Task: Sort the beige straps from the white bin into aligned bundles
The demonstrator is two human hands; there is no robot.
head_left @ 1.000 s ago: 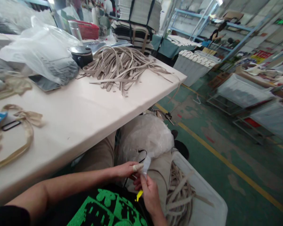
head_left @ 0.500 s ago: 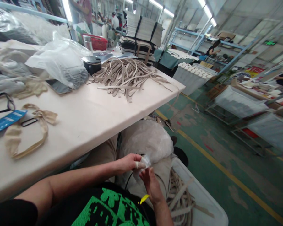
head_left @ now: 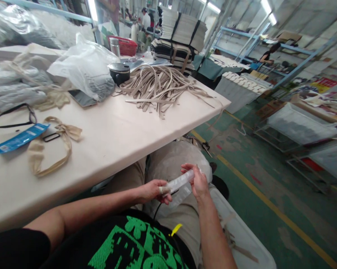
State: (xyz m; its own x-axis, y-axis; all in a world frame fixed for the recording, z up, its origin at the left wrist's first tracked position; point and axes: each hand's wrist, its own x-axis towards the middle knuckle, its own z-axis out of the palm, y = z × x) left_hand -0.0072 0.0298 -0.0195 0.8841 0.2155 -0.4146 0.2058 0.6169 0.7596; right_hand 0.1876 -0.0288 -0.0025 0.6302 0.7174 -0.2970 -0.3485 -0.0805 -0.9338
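Observation:
Over my lap, a narrow band of clear plastic (head_left: pixel 181 180), perhaps a folded bag, is stretched between my two hands. My left hand (head_left: pixel 157 190), with a pale wrapping on one finger, pinches its lower left end. The fingers of my right hand (head_left: pixel 196 182) are closed around the upper right end. A looser flap of clear plastic hangs beneath the band. Just behind my hands a large bulging translucent plastic bag (head_left: pixel 162 160) rests against my knees. A thin dark cord runs down near my left hand.
The white table (head_left: pixel 112 138) carries a heap of beige straps (head_left: pixel 159 87), a dark lidded pot (head_left: pixel 119 74), glasses (head_left: pixel 15 116), a blue packet (head_left: pixel 21 138) and a tied cloth band (head_left: pixel 50 170). A pale bin (head_left: pixel 249 243) with straps stands at my right.
My right hand has moved up and away from my left, drawing the crumpled plastic out into a long band. The view has shifted slightly left.

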